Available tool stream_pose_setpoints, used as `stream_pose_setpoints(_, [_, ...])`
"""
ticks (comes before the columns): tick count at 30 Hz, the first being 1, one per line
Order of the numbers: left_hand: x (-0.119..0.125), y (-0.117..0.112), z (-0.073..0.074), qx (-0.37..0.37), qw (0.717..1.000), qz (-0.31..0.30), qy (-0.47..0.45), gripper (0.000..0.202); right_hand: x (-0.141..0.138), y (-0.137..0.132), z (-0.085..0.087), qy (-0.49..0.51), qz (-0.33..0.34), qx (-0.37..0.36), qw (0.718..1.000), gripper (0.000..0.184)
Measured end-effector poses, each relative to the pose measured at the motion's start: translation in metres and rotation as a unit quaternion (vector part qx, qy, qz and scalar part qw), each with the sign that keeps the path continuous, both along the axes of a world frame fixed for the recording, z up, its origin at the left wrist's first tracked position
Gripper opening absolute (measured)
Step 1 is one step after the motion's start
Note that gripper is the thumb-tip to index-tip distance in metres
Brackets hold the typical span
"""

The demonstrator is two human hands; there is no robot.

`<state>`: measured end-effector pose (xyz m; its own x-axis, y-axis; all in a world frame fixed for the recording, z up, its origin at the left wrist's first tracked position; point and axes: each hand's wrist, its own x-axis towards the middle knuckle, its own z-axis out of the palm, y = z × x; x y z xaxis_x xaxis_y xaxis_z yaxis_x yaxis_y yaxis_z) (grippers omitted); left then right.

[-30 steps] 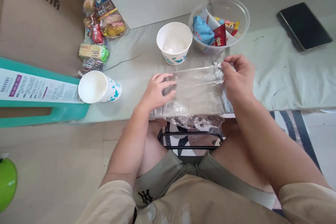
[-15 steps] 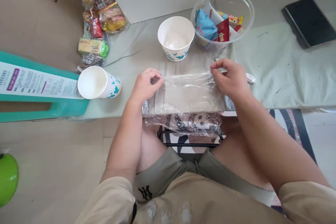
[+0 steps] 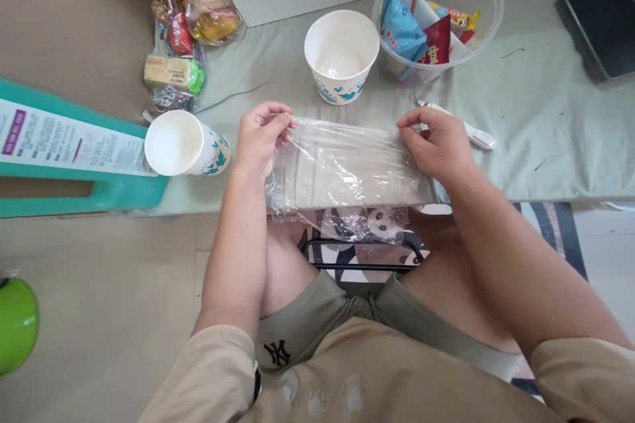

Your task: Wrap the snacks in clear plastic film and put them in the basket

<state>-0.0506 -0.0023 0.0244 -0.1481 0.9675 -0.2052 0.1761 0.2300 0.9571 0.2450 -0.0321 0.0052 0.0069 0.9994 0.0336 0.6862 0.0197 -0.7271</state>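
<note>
- Clear plastic film (image 3: pixel 342 158) is your main thing here: spread on the pale cloth (image 3: pixel 536 112) between your hands, crinkled, lower edge drooping past the table's near edge above your knees.
- Grip check: your left hand (image 3: pixel 262 135) has thumb and fingers pinched together on its upper left corner, and your right hand (image 3: pixel 439 145) pinches the upper right end.
- Readable stuff: black interlocked NY logo (image 3: pixel 278 353) on your shorts (image 3: pixel 297 317). Print on the label (image 3: pixel 69 139) of the teal plastic thing (image 3: pixel 124 190) is too small for me, and the character on the cardboard (image 3: pixel 74 46) is cut off.
- Room-wise, cloth runs rightward from the white-handled tool (image 3: pixel 479 137) by your right hand, up to the black phone-like slab (image 3: pixel 602 30). Ahead, a leaf-print paper cup (image 3: pixel 342 56) sits near the film.
- Containers: clear tub (image 3: pixel 489 26) holds blue, dark red and yellow snack packets (image 3: pixel 404 30). Another paper cup (image 3: pixel 211 152) stands left, touching or nearly touching the teal thing.
</note>
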Motion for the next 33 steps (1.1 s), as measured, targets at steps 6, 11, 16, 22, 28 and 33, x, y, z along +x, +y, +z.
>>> stream_pose_setpoints(6, [-0.007, 0.011, -0.015, 0.102, 0.985, 0.1, 0.096, 0.029, -0.001, 0.0, -0.001, 0.02, 0.015, 0.011, 1.0, 0.016])
stream_pose_setpoints(11, [-0.01, 0.007, -0.013, 0.025, 0.997, 0.06, 0.046, 0.043, 0.003, 0.001, -0.003, 0.017, -0.028, 0.015, 0.999, 0.014])
stream_pose_setpoints(16, [-0.005, 0.0, -0.005, -0.045, 0.999, -0.019, 0.001, 0.03, 0.007, 0.001, -0.003, 0.022, -0.04, -0.001, 0.999, 0.016])
stream_pose_setpoints(22, [-0.003, 0.005, -0.011, -0.008, 0.997, 0.072, 0.041, 0.028, 0.006, 0.003, -0.008, 0.032, -0.064, 0.043, 0.996, 0.021])
stream_pose_setpoints(28, [0.0, 0.008, -0.015, -0.01, 0.993, 0.113, 0.042, 0.029, 0.011, -0.004, 0.007, 0.01, -0.123, 0.104, 0.987, 0.022])
stream_pose_setpoints(33, [0.005, 0.009, -0.02, 0.016, 0.992, 0.101, 0.072, 0.031, 0.002, -0.022, 0.02, -0.098, 0.05, 0.207, 0.972, 0.036])
